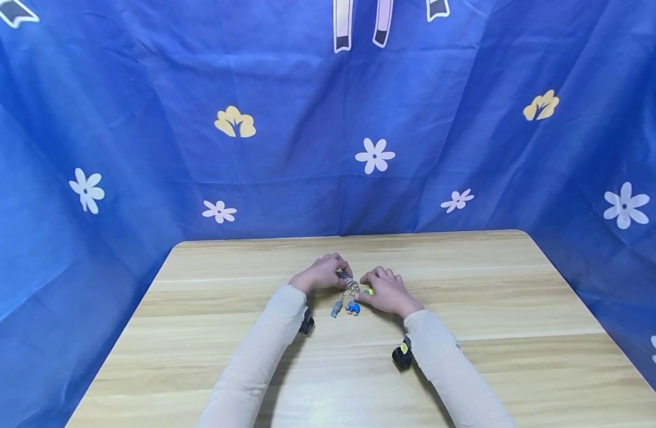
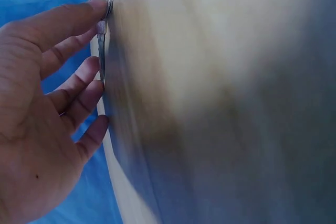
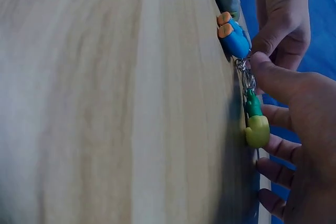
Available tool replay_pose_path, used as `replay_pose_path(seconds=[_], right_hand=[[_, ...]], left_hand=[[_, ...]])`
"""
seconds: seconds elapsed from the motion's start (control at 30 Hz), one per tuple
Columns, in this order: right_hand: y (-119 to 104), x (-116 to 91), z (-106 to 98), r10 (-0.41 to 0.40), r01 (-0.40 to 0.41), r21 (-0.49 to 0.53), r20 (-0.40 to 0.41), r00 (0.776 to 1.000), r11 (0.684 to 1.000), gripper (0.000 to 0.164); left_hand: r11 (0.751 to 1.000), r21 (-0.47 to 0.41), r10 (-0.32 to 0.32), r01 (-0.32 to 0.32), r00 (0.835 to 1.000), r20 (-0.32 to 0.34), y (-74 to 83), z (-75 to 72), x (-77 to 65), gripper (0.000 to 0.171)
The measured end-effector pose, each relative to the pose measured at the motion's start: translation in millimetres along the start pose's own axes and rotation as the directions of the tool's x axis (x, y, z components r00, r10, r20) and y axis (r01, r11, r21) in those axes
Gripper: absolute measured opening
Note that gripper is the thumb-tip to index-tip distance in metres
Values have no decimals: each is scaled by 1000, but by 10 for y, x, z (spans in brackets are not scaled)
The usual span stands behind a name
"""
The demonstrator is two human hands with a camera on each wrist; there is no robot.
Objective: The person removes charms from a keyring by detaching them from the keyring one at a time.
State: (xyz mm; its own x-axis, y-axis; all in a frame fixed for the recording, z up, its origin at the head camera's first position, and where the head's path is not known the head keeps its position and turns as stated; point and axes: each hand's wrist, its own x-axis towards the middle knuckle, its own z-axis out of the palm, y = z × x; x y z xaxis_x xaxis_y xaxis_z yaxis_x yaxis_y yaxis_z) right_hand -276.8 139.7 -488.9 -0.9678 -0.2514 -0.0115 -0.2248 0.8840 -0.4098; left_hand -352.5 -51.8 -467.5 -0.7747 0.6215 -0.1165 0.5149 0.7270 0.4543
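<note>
Between thumb and fingers, my left hand [image 1: 324, 273] holds a silver key [image 2: 102, 48] that belongs to a bunch of metal key rings [image 1: 353, 286]. My right hand [image 1: 390, 292] is on the other side of the bunch, its thumb close to the rings and its fingers spread apart. A green and yellow charm [image 3: 257, 129] lies between that thumb and the fingers. On the near side, a blue elephant-like charm [image 1: 352, 308] with orange feet and a grey-blue fish-like charm [image 1: 336, 308] rest on the table. The fingers partly cover the rings.
The wooden table [image 1: 210, 333] ends at a back edge beyond the hands. Behind it and along both sides hangs a blue cloth [image 1: 296, 119] with flower prints. Each wrist wears a small black camera, one on the left [image 1: 307, 321] and one on the right [image 1: 401, 355].
</note>
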Motion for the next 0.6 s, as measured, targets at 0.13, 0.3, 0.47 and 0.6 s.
replay_pose_path(seconds=[0.13,0.3,0.47,0.6], right_hand=[[-30,3,10,-4,4,18,-3,1000,1000,48],[-57,19,23,-7,7,42,-13,1000,999,38],[-108,33,27,18,-17,85,-11,1000,996,28],[-133,29,28,26,-24,110,-17,1000,994,20]], left_hand=[[1000,-20,-6,7,1000,11,-11,1,-19,19],[980,-197,-5,18,998,65,-29,-16,-44,19],[959,-281,-7,39,994,111,-50,-39,-77,16],[962,-269,-5,46,988,152,-34,-58,-89,15]])
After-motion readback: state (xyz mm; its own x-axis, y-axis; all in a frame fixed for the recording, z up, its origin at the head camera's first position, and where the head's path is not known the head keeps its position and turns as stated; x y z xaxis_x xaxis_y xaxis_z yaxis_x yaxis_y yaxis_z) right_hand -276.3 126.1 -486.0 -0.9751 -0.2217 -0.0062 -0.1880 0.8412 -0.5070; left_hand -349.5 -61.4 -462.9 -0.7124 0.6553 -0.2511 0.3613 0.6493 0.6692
